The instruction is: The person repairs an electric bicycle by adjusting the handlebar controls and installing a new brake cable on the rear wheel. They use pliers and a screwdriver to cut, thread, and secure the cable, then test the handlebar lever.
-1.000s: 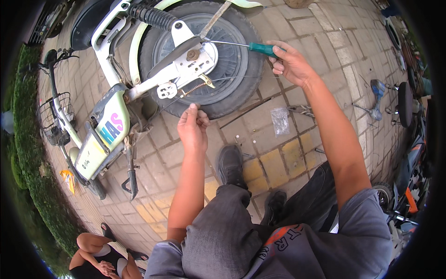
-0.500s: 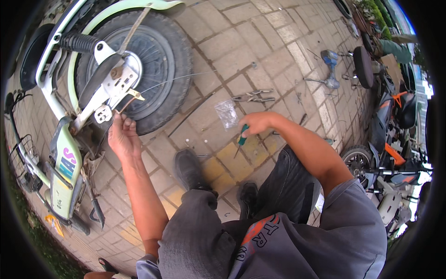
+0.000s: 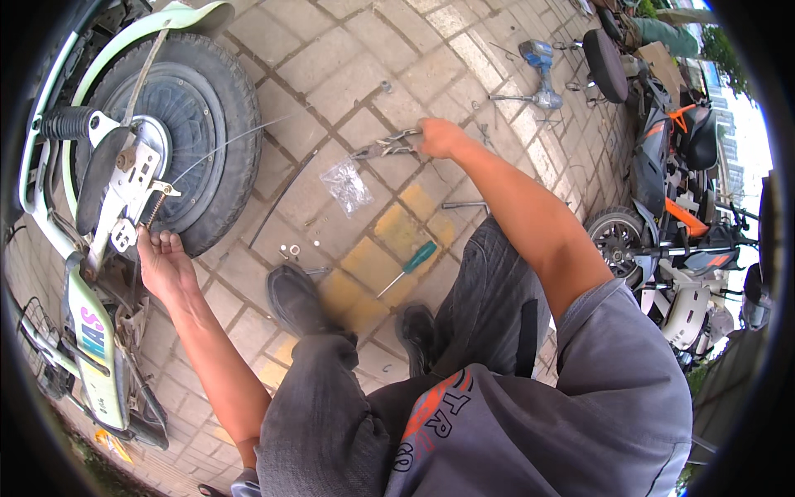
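Observation:
My left hand (image 3: 170,265) is closed in a pinch on the brake cable, right below a small coil spring (image 3: 154,210) beside the rear wheel (image 3: 245,124) of a pale green scooter. From the brake lever arm (image 3: 163,190) above the spring, a thin bare wire (image 3: 240,137) runs out past the tyre. Over the paving, my right hand (image 3: 440,138) is closed around the handle end of metal pliers (image 3: 385,147); its fingertips are partly hidden. A green-handled screwdriver (image 3: 420,257) lies on yellow bricks, and a clear plastic bag of small parts (image 3: 346,187) sits near the pliers.
A black cable housing (image 3: 281,199) and small loose parts (image 3: 295,249) lie before my left shoe (image 3: 294,298). A blue power tool (image 3: 540,74) rests farther off. Parked to the right is an orange and black motorbike (image 3: 683,214); a metal rod (image 3: 464,205) lies near my right knee.
My right hand has let go of the screwdriver, now on the bricks, and moved away to grip the pliers. My left hand stays at the spring while the whole view has shifted.

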Available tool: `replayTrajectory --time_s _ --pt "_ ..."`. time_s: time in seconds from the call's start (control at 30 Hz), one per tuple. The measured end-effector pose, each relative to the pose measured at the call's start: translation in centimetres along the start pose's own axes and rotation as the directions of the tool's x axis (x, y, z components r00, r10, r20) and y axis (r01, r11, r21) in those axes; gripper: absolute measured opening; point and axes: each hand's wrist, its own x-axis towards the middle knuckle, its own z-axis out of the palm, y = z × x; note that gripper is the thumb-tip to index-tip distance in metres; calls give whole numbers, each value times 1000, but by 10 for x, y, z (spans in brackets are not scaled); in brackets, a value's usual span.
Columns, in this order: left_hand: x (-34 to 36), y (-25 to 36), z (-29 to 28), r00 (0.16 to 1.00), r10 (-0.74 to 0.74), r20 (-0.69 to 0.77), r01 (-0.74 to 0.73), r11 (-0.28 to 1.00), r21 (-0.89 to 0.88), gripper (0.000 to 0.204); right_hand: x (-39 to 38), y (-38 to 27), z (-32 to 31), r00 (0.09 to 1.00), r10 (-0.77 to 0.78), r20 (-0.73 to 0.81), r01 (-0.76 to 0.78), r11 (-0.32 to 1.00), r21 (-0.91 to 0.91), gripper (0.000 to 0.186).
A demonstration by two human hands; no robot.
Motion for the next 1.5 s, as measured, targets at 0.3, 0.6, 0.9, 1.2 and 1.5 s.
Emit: replayTrajectory --time_s 0.3,0.6,0.9,1.2,1.5 --pt "-2 15 -12 987 -98 130 116 982 -146 15 22 -44 41 989 -78 -125 32 944 -330 71" --pt "-6 16 -14 986 -136 98 157 955 -253 15 -4 -60 40 980 -136 144 155 978 -137 25" --pt "-12 21 -8 1000 -17 15 18 997 -73 21 -125 -181 3 892 -238 384 -326 249 912 17" --pt "-8 25 -12 999 -45 -27 45 999 25 19 -184 -281 -41 730 -487 480 -573 -54 817 14" --pt "-9 30 -12 994 -108 -13 108 994 23 21 -152 -322 -29 762 -537 363 -153 394 906 31"
